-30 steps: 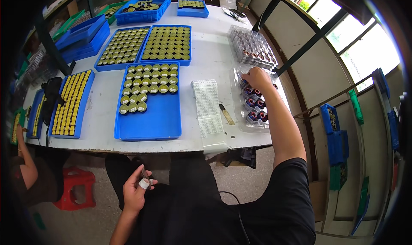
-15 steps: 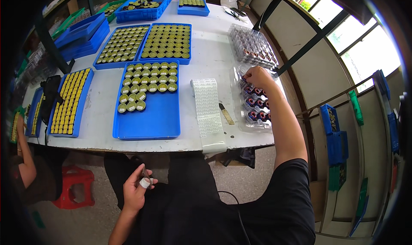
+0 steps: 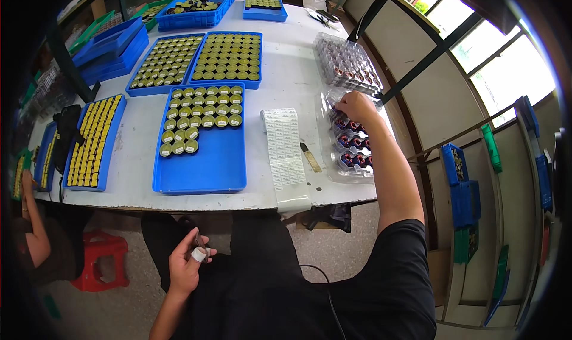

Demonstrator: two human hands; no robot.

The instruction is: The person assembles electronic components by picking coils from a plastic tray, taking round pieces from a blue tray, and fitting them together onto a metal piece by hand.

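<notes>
My right hand (image 3: 357, 106) reaches over the clear plastic tray (image 3: 326, 155) at the table's right edge. Its fingers are bent together at the tray's far end, and what they grip, if anything, is hidden. Rows of dark, round parts with reddish copper windings (image 3: 356, 159) fill the cups nearest me. Below the table edge, in front of my body, my left hand (image 3: 189, 261) is closed around a small dark piece I cannot make out. White tape wraps its thumb. A strip of white labels (image 3: 282, 143) hangs over the front edge, beside a knife-like blade (image 3: 310, 158).
A blue tray (image 3: 199, 170) holds rows of round, green-topped, labelled parts. Two fuller blue trays (image 3: 260, 60) stand behind it. More clear trays (image 3: 348, 60) are stacked at the right. Yellow blocks fill a tray (image 3: 113, 143) at the left. Co-workers' hands (image 3: 28, 185) show at the left and far edges.
The whole view has shifted slightly, with the table sliding a little left. My right hand stays at the clear tray, and my left hand keeps its grip.
</notes>
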